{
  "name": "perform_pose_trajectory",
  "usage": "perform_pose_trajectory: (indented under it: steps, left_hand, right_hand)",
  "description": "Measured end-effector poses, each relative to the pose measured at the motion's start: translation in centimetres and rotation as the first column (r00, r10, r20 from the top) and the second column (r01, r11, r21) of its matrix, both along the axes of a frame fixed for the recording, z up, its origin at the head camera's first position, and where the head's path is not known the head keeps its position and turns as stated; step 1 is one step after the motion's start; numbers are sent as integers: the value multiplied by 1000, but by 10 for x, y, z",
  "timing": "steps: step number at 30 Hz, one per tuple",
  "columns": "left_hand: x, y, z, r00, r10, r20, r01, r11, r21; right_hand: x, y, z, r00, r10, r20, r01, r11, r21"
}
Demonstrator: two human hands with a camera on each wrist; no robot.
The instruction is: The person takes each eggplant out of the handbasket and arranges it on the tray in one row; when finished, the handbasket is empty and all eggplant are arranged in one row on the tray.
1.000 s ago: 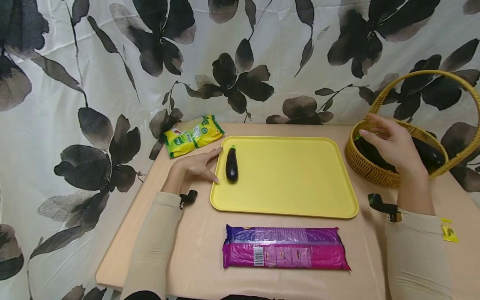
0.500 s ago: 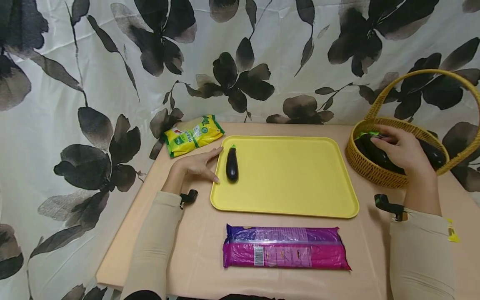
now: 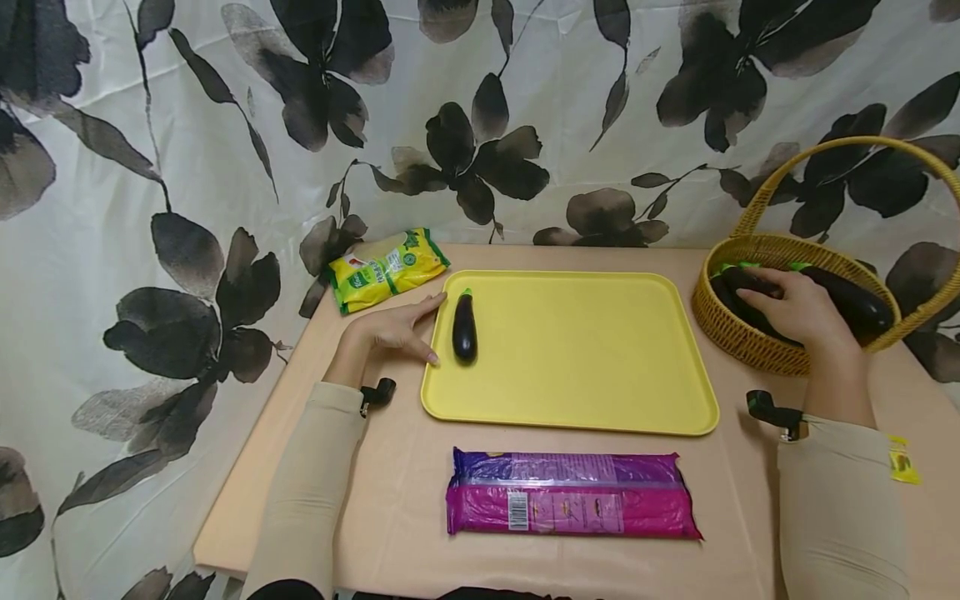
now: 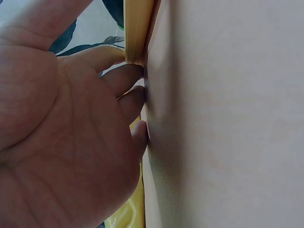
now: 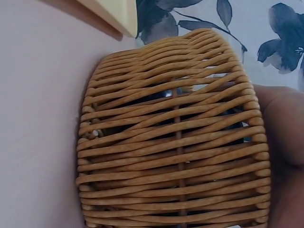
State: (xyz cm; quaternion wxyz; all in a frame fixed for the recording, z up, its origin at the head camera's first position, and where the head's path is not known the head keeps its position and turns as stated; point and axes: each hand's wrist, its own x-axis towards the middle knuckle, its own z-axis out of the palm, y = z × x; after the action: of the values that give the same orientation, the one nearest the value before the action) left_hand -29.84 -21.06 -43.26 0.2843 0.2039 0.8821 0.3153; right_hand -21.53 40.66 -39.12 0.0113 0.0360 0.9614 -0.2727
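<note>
My left hand (image 3: 393,328) rests against the left rim of a yellow tray (image 3: 570,350). Its thumb and fingers are spread along the edge; in the left wrist view the palm (image 4: 76,123) faces the camera. One small dark eggplant (image 3: 464,329) lies upright on the tray's left part, green stem away from me. At the right, my right hand (image 3: 806,312) reaches down into a wicker basket (image 3: 757,354) among dark eggplants. The thumb lies over the left eggplant (image 3: 727,292); another eggplant (image 3: 858,304) is right of the hand. The right fingertips are hidden.
A yellow-green packet (image 3: 388,271) lies behind the left hand at the table's far edge. In front of the tray is a long purple-pink packet (image 3: 573,496). The basket's tall handle (image 3: 847,143) arches above the right hand. A floral curtain (image 3: 585,100) hangs behind the table.
Inside the basket my right hand has moved right, then lower among the eggplants; more of the right eggplant and its green stem show. The left hand, tray and small eggplant have stayed put.
</note>
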Motion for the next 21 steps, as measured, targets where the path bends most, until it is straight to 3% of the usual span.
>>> perform_pose_trajectory:
  steps: [14, 21]
  left_hand:
    - [-1, 0, 1, 1000, 7, -12, -8, 999, -41]
    - [-2, 0, 1, 1000, -7, -16, 6, 999, -36]
  right_hand:
    - [1, 2, 4, 998, -9, 69, 11, 1000, -29]
    - [2, 2, 5, 999, -8, 32, 11, 997, -75]
